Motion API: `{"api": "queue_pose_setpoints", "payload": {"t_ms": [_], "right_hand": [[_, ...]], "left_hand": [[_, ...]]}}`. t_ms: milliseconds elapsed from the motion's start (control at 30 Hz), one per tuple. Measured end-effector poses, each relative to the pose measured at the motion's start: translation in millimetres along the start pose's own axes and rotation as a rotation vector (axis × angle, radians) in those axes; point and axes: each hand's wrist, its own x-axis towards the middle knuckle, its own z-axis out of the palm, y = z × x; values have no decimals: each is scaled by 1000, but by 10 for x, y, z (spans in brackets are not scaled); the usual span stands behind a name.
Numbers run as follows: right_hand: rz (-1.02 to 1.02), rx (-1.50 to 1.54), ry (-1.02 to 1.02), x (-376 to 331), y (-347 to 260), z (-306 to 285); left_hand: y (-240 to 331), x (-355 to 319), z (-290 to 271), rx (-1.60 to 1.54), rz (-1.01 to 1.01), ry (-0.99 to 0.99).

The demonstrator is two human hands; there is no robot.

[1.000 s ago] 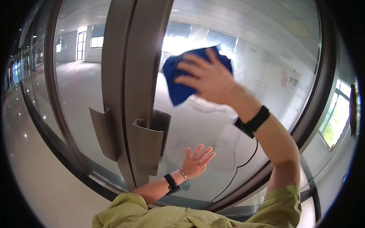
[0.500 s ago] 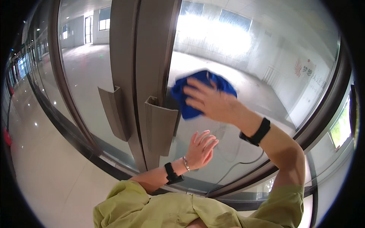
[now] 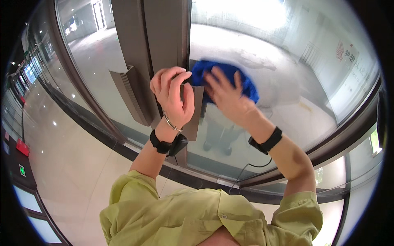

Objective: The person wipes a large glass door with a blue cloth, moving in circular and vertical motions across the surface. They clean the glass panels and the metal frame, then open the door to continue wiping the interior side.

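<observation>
The right hand (image 3: 230, 96) presses a soft, light blue cloth (image 3: 223, 74) flat-palmed, fingers spread, against the glass door (image 3: 287, 102), while the left hand (image 3: 172, 94) curls closed around the stiff metal door handle (image 3: 193, 117).

We see a bright blue cloth (image 3: 223, 78), bunched and flattened against the glass door (image 3: 287, 82), just right of the upright grey door handle (image 3: 196, 115), its middle partly covered.

red emblem sign (image 3: 344, 52) on white wall, upper right, beyond glass | green square sign (image 3: 21, 170) low on left wall | red box (image 3: 22, 146) just above it | no packages
</observation>
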Motion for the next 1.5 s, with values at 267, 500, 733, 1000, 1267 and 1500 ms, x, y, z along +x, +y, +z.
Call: {"api": "queue_pose_setpoints", "payload": {"t_ms": [267, 500, 733, 1000, 1267, 1500], "right_hand": [[-437, -535, -44, -915, -1261, 868], [556, 249, 242, -1209, 372, -89], [416, 270, 301, -1640, 216, 404], [466, 419, 89, -2580, -168, 621], [923, 163, 587, -1906, 1162, 107], [196, 598, -99, -3075, -502, 1216]], "left_hand": [[-175, -205, 172, 76, 97, -155], [420, 138, 584, 128, 100, -72], [623, 278, 823, 125, 129, -100], [627, 169, 950, 119, 120, -107], [723, 76, 1039, 172, 101, -135], [926, 111, 1328, 162, 120, -188]]}}
